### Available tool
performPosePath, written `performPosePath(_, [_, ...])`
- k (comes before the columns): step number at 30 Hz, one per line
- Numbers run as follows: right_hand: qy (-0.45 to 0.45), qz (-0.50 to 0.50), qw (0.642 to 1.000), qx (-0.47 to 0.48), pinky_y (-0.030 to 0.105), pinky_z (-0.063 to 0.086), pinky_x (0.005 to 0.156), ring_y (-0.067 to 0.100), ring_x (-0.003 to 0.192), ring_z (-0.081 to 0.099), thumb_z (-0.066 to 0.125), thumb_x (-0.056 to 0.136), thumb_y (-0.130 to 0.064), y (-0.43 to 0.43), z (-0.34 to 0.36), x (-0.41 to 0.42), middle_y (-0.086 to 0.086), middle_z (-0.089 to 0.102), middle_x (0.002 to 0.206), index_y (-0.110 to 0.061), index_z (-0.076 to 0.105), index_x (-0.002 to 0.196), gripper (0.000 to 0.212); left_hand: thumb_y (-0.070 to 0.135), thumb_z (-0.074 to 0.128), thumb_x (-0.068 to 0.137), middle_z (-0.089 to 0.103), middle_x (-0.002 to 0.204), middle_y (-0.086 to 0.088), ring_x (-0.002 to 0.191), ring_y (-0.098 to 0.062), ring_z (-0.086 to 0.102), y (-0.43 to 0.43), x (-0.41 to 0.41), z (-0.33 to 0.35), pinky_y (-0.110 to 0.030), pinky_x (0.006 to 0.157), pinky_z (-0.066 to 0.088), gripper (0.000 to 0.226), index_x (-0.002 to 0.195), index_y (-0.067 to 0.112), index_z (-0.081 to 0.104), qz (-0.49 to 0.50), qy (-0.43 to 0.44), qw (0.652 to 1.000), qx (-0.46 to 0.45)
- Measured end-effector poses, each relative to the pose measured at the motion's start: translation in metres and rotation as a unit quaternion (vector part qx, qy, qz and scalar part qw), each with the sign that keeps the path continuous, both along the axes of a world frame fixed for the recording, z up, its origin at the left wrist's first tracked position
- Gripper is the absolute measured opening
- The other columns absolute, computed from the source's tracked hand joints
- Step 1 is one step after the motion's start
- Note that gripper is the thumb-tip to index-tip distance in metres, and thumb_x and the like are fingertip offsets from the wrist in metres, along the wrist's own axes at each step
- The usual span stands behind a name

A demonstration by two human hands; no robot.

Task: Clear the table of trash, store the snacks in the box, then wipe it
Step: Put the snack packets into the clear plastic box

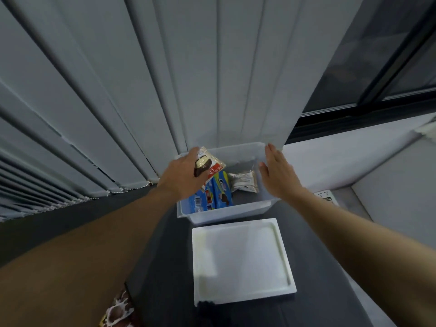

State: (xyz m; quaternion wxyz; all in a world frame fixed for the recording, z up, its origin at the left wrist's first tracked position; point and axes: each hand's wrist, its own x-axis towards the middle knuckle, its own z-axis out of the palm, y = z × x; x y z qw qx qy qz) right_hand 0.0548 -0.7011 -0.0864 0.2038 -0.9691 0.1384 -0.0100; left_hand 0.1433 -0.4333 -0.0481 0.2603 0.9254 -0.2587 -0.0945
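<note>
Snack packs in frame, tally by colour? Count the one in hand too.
blue packs, in the box: 2
white pack, in the box: 1
red-and-white pack, held by the left hand over the box: 1
Total: 4

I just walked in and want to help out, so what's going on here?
A person is packing snacks away. Their left hand holds a snack packet over the open clear box, while the right hand lies flat at the box's right wall. Blue packs and a pale wrapped snack are already inside. The white lid lies on the dark table in front of the box.
</note>
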Motion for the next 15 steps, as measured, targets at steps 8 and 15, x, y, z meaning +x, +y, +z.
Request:
performPosePath(8, [-0.002, -0.026, 0.990, 0.136, 0.042, 0.016, 0.124, 0.024, 0.152, 0.018, 0.024, 0.108, -0.028, -0.001, -0.011, -0.009, 0.011, 0.019, 0.165, -0.008, 0.012, 0.158, 0.055, 0.046, 0.056, 0.098, 0.063, 0.132, -0.008, 0.107, -0.025, 0.064, -0.041, -0.003, -0.030, -0.040, 0.089, 0.056, 0.057, 0.147, 0.026, 0.035, -0.070, 0.074, 0.987, 0.128])
performPosePath(15, [-0.017, -0.034, 0.988, 0.148, 0.045, 0.031, 0.118, 0.025, 0.146, 0.032, 0.025, 0.108, -0.034, -0.003, -0.013, -0.011, 0.005, 0.028, 0.162, -0.021, 0.013, 0.159, 0.054, 0.052, 0.055, 0.097, 0.059, 0.140, -0.005, 0.124, -0.030, 0.057, -0.071, -0.003, -0.076, -0.039, 0.101, 0.047, 0.061, 0.151, 0.031, 0.036, -0.136, 0.086, 0.975, 0.151])
